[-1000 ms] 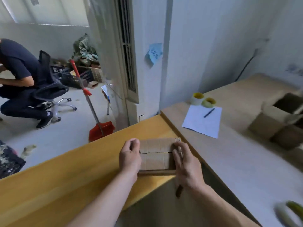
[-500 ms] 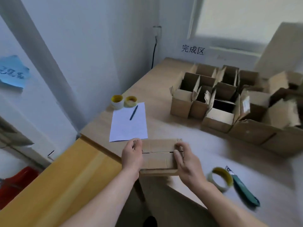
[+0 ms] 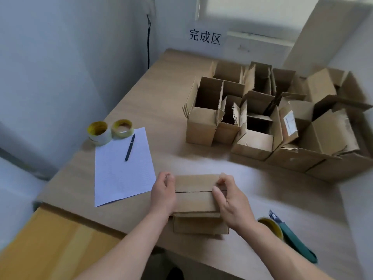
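The small brown cardboard box [image 3: 194,201], its top flaps closed, sits at the near edge of the pale wooden table [image 3: 171,110]. The left hand [image 3: 163,194] grips its left side with curled fingers; the right hand [image 3: 230,201] grips its right side, thumb on the flap seam.

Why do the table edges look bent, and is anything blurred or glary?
Head view: the wide-angle lens bows the table edges; daylight from the window leaves a pale sheen beyond the cardboard box; the open cartons at right are smeared; the left hand and right hand look sharper.
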Motion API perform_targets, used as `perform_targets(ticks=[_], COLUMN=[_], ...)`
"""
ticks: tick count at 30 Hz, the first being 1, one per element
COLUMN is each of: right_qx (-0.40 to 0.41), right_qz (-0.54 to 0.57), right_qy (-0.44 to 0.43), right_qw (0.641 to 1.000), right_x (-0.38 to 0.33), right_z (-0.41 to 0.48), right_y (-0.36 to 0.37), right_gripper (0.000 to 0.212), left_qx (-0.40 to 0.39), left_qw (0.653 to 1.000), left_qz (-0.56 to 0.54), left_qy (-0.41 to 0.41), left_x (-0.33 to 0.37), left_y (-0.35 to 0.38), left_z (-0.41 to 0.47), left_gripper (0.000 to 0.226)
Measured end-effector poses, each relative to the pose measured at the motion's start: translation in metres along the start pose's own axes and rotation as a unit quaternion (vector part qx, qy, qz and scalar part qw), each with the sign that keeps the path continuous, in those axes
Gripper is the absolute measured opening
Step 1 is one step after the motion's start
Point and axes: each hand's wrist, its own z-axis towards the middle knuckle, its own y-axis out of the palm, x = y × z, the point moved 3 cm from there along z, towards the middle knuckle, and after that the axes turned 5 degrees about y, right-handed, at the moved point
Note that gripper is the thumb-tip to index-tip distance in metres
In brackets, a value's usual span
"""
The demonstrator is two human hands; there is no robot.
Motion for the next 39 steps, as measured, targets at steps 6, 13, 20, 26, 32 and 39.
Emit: perform_targets(ticks=[6,13,20,26,32,39], right_qx=[-0.004,-0.004,-0.073,-0.058,-0.079,-0.139], right_qz=[-0.020,-0.047,-0.009,0.014,0.187,0.310], right_qy=[-0.016,-0.011,0.017,0.008,0.174,0.218], right_qw=[1.000,0.999,0.997,0.998,0.964,0.915], right_x=[-0.004,-0.007,0.014,0.020,0.030,0.028], right_z=[0.011,0.010,0.036,0.023,0.020,0.030], right_y=[0.002,0.009,-0.018,-0.019,-0.015,-0.010], right_gripper=[0.009,0.029,0.044,0.041,0.067,0.037], left_qx=[0.002,-0.040,-0.034,-0.027,-0.010,-0.008], left_qw=[0.999,0.998,0.996,0.994,0.995,0.994], left_qz=[0.043,0.051,0.078,0.106,0.095,0.104], left_qy=[0.000,-0.014,-0.002,0.022,0.037,0.034], left_x=[-0.006,-0.003,0.025,0.027,0.024,0.025], left_y=[0.006,0.003,0.022,0.025,0.023,0.023], left_z=[0.014,0.030,0.022,0.010,-0.011,-0.009], left_gripper=[0.023,0.025,0.028,0.025,0.020,0.019])
